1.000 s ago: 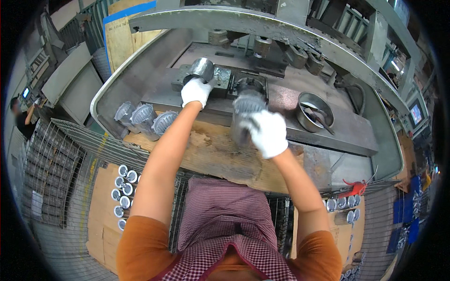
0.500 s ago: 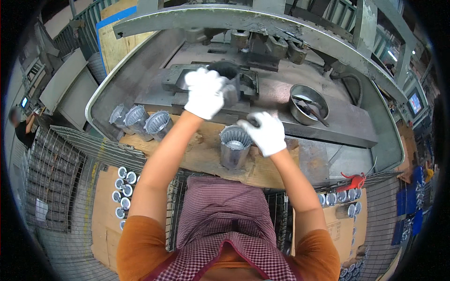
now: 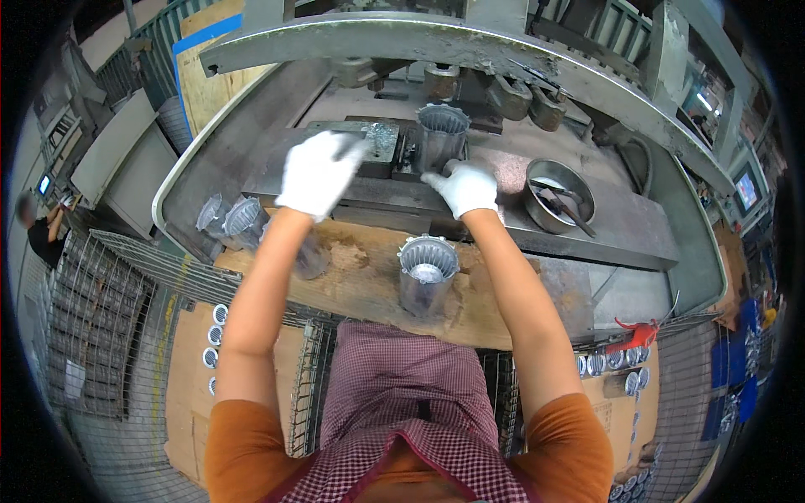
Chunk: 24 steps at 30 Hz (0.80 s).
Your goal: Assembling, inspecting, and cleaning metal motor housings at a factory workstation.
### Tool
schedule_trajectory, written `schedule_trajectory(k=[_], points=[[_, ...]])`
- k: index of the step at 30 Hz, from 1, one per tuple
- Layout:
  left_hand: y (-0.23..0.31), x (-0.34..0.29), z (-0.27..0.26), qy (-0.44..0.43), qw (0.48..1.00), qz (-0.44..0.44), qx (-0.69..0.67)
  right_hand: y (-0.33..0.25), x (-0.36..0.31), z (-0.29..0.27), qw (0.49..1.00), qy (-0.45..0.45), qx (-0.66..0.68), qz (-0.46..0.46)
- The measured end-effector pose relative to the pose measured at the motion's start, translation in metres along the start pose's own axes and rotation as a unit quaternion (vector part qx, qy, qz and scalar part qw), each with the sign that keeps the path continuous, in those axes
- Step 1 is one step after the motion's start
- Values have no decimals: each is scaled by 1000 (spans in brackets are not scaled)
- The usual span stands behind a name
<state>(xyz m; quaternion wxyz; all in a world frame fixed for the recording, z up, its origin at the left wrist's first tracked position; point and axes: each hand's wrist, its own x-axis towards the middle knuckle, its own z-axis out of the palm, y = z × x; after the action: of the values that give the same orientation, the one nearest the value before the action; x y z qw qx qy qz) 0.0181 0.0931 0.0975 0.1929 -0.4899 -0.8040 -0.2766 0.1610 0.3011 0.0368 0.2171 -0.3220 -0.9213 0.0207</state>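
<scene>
A ribbed grey metal cup (image 3: 442, 144) stands upright in the machine's fixture, open end up. My right hand (image 3: 466, 188), in a white glove, is at its near lower side, thumb and fingers apart; whether they touch the cup I cannot tell. My left hand (image 3: 317, 176), also gloved, hangs over the near edge of the machine bed, left of a block strewn with shiny chips (image 3: 379, 144). Motion blurs its fingers. A second ribbed cup (image 3: 428, 281) stands on the wooden board (image 3: 352, 256) nearer to me.
More ribbed cups (image 3: 243, 220) stand at the board's left end, one partly behind my left forearm. On the right sits a steel bowl (image 3: 560, 197) with a dark-handled tool in it. A heavy machine beam (image 3: 419, 38) crosses above. Small round parts (image 3: 616, 360) lie on cardboard below.
My left hand has moved left, away from the dark blurred cup, which now stands in the fixture. My right hand has gone from the nearer cup up to the fixture.
</scene>
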Motion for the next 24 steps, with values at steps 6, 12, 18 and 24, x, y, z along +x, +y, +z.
schedule_trajectory(k=[6,12,18,24], points=[[-34,-50,-39,-285,934,-156,147,2,4,13,1000,25,-16,-8],[-77,-103,18,-282,942,-137,118,0,-50,-19,996,28,81,15],[-49,-82,2,74,639,-454,-617,99,-184,-76,966,209,131,76],[-29,-20,9,13,758,-250,-602,221,-279,-111,945,253,11,209]])
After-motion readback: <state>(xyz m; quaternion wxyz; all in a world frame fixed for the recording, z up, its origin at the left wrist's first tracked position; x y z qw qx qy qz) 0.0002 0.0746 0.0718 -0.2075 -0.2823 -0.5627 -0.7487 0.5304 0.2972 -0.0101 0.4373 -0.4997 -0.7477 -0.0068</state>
